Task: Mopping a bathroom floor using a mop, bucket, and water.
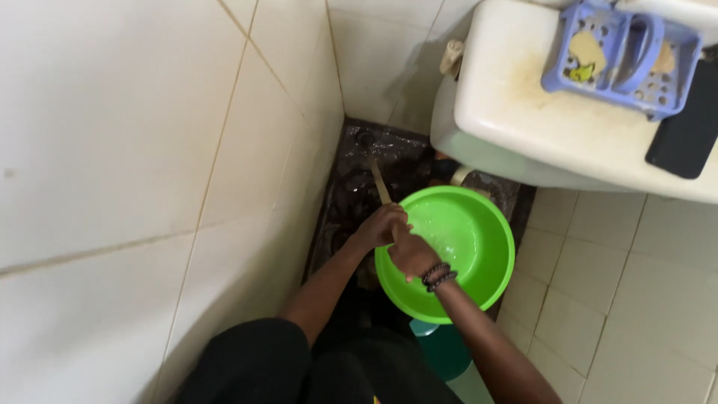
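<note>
A bright green plastic basin point(467, 224) with a little water in it sits low on the dark wet floor point(351, 194). My left hand point(380, 224) is closed around a thin wooden handle point(381, 182) that slants up and away from the basin's near-left rim. My right hand point(411, 253), with dark bead bracelets on the wrist, is closed over the same handle just below the left hand, at the basin's rim. The lower end of the handle is hidden behind my hands.
White tiled walls stand at left and right. A white ceramic sink point(538, 112) overhangs at the upper right, carrying a blue soap rack point(621, 52) and a black phone point(684, 127). A teal container point(441, 348) sits below the basin.
</note>
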